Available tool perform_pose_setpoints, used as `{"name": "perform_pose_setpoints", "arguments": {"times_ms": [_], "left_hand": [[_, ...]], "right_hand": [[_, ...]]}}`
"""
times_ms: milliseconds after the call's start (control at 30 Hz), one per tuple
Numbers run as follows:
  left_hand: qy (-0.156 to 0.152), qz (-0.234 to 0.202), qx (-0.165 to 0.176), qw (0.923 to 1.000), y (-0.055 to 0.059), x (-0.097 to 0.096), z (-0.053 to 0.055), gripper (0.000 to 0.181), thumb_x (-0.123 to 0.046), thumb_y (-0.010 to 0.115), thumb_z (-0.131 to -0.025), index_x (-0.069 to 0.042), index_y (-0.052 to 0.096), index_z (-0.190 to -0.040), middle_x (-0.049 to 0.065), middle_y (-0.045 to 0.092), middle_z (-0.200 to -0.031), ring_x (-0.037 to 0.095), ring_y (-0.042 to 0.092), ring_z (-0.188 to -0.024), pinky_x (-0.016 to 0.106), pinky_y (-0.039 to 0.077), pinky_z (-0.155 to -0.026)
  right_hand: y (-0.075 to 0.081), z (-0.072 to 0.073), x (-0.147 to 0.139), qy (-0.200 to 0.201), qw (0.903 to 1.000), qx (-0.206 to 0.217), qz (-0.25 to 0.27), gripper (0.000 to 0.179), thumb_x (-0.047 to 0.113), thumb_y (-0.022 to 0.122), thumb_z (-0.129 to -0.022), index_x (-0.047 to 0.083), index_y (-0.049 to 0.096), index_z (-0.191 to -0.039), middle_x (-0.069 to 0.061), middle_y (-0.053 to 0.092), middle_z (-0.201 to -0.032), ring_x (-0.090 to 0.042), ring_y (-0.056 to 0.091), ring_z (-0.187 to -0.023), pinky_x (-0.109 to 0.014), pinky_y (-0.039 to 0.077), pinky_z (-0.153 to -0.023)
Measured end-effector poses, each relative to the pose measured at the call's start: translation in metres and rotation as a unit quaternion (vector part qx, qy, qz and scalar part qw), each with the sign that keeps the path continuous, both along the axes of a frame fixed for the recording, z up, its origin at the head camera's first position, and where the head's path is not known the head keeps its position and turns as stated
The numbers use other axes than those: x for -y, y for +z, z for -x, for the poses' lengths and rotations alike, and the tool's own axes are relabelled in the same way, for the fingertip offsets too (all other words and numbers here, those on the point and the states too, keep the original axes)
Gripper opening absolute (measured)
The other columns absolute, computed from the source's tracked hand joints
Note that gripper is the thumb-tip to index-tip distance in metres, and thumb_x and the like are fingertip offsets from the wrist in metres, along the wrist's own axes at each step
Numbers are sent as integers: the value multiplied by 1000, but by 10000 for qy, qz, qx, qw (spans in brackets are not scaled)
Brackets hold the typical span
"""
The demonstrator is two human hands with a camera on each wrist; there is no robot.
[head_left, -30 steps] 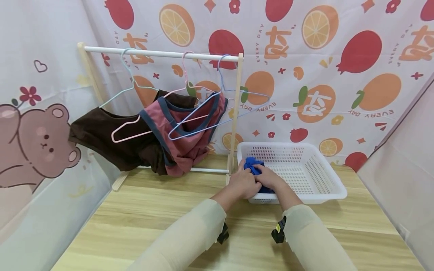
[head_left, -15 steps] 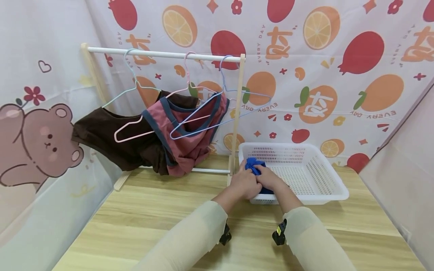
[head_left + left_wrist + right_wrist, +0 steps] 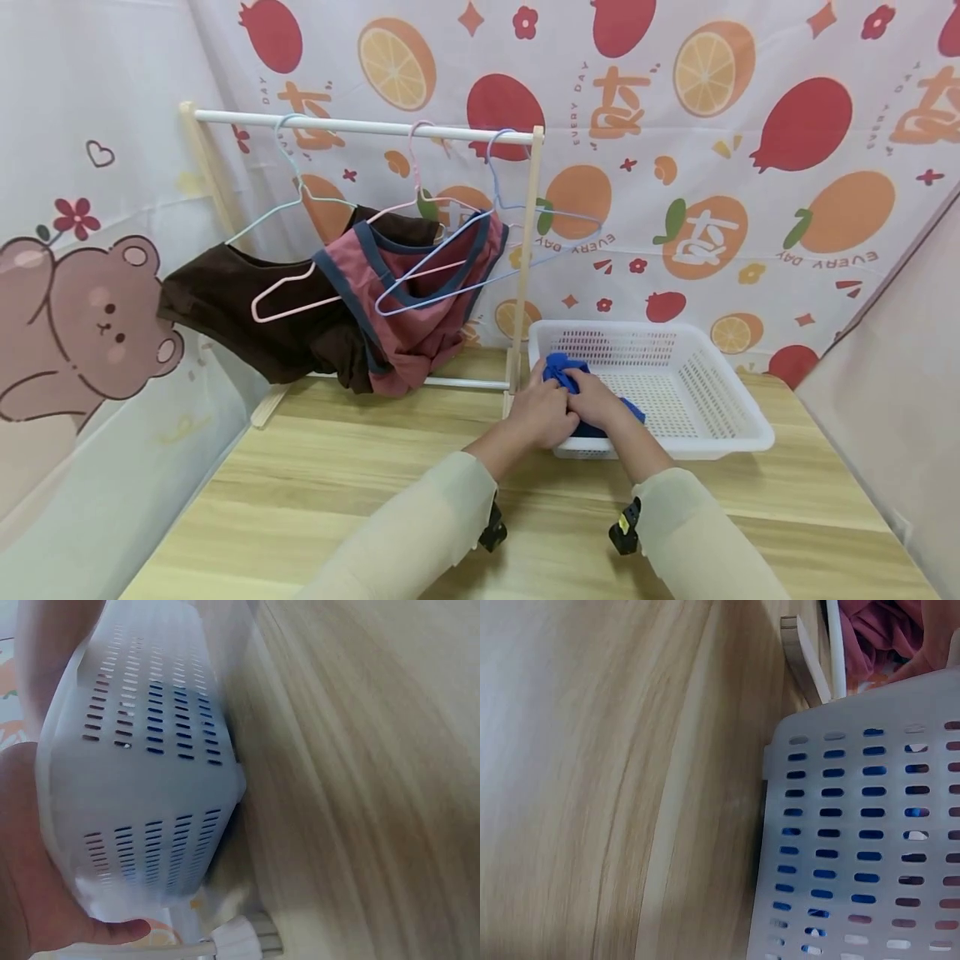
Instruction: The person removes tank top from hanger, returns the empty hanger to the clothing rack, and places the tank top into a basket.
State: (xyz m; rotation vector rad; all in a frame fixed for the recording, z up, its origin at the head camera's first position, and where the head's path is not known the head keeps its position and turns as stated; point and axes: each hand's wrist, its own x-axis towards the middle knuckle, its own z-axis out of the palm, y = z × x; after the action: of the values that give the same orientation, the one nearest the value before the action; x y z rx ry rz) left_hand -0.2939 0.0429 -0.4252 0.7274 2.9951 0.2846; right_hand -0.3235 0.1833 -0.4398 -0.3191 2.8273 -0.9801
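Observation:
A crumpled blue cloth garment (image 3: 561, 367) lies in the near left corner of the white plastic basket (image 3: 726, 442). My left hand (image 3: 538, 414) reaches over the basket's left corner, its curled fingers gripping the cloth. Right beside it, my right hand (image 3: 594, 400) pinches the same cloth between thumb and fingers. More blue fabric shows just right of the right wrist. Seen from the left wrist, part of the left hand (image 3: 34, 877) lies along the basket's rim, and blue shows through the slots. The right wrist view shows blue behind the slotted wall (image 3: 847, 825) too.
Left of the basket stands a rack with a white rail (image 3: 360, 126) and wooden posts. On it hang a green hanger with a dark brown garment (image 3: 247, 292), a pink hanger with a pink blue-trimmed garment (image 3: 408, 350), and a bare blue hanger (image 3: 442, 294).
A fold of blue fabric has come into sight right of my right wrist. Both hands stay at the basket's near left corner; the head view has shifted slightly.

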Motion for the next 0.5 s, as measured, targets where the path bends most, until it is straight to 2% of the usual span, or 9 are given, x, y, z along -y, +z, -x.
{"name": "perform_pose_setpoints", "arguments": {"times_ms": [67, 233, 367, 500], "left_hand": [[-83, -274, 122, 9995, 3, 4, 0, 49, -37, 49, -99, -11, 56, -139, 6, 48, -148, 29, 6, -153, 54, 37, -110], [-262, -949, 382, 9944, 11, 20, 1, 54, -36, 51, -101, -17, 40, -151, 5, 36, -157, 29, 14, -152, 66, 28, -110], [-413, -1237, 335, 9909, 15, 36, -1, 57, -37, 52, -102, -19, 36, -153, 5, 32, -159, 26, 19, -151, 67, 25, -111], [-634, -1325, 69, 9891, 20, 50, -5, 56, -36, 54, -101, -18, 39, -151, 6, 34, -159, 28, 24, -149, 63, 29, -111]], "right_hand": [[0, -1, 0, -47, 9999, -86, 31, 59, 23, 54, -94, -2, 42, -145, -27, 44, -146, -45, 39, -138, -58, 31, -112], [4, -4, -1, -343, 9986, -302, -257, 54, 28, 57, -96, 1, 48, -142, -26, 46, -145, -46, 40, -136, -62, 32, -109], [9, -6, 1, -609, 9951, -607, -491, 51, 30, 59, -96, 2, 53, -139, -25, 47, -145, -47, 40, -135, -64, 28, -110], [12, -7, 4, -754, 9925, -902, -348, 49, 28, 60, -96, 1, 54, -137, -23, 52, -141, -43, 43, -134, -61, 27, -111]]}}
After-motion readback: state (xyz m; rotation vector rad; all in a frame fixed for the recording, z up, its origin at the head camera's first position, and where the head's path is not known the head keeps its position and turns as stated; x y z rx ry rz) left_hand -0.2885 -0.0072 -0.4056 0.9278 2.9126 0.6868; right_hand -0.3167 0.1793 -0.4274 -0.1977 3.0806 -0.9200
